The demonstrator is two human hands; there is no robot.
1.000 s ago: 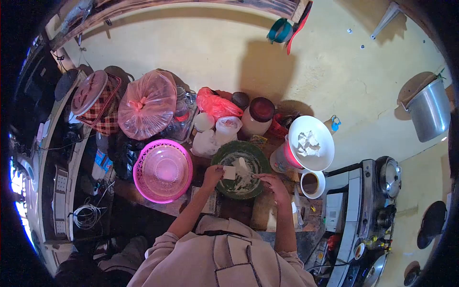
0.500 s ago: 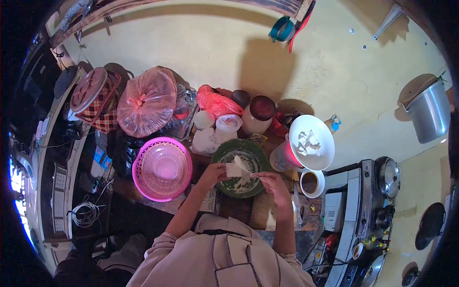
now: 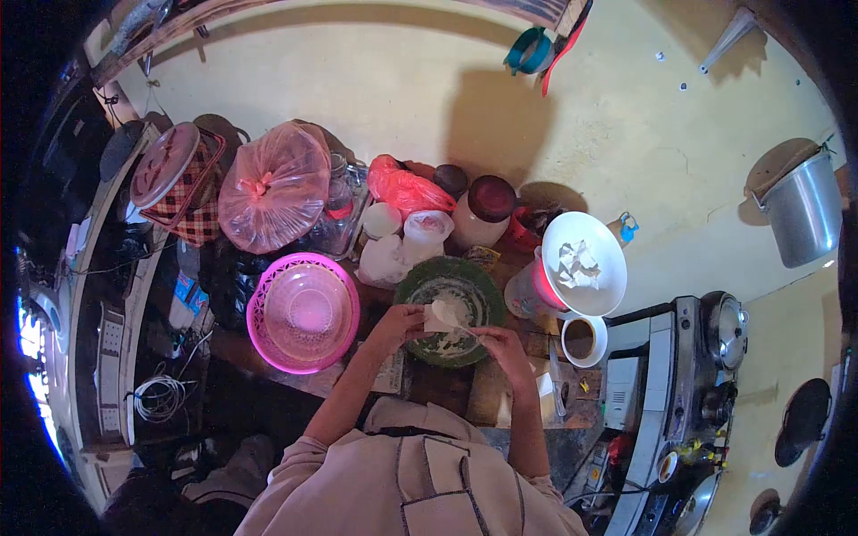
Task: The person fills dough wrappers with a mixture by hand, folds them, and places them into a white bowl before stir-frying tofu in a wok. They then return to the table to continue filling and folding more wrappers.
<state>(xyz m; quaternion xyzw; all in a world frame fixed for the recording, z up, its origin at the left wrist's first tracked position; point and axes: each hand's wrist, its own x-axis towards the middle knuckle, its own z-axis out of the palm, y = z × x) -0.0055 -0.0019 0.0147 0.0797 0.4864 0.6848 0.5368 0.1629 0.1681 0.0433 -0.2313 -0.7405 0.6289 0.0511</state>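
Note:
My left hand (image 3: 399,327) pinches a thin pale square sheet (image 3: 433,325) above the near left part of a green basin (image 3: 493,286). White paste (image 3: 460,295) is smeared over the inside of the basin. In my right hand (image 3: 506,350) the fingers are closed on the thin handle of a spoon (image 3: 466,330). Its white end reaches left and overlaps the sheet, with pale matter showing there.
Left of the basin stands a pink basket (image 3: 254,313). To the right are a white bowl (image 3: 615,250) with crumpled white pieces, a cup (image 3: 600,336) of brown liquid and a knife (image 3: 556,380). Jars and bags, including a red bag (image 3: 407,189), line the back. A stove (image 3: 684,384) is far right.
The spoon's white end has come down and left, from upright over the basin onto the pale sheet. My right hand has tilted slightly with it; my left hand stays nearly in place.

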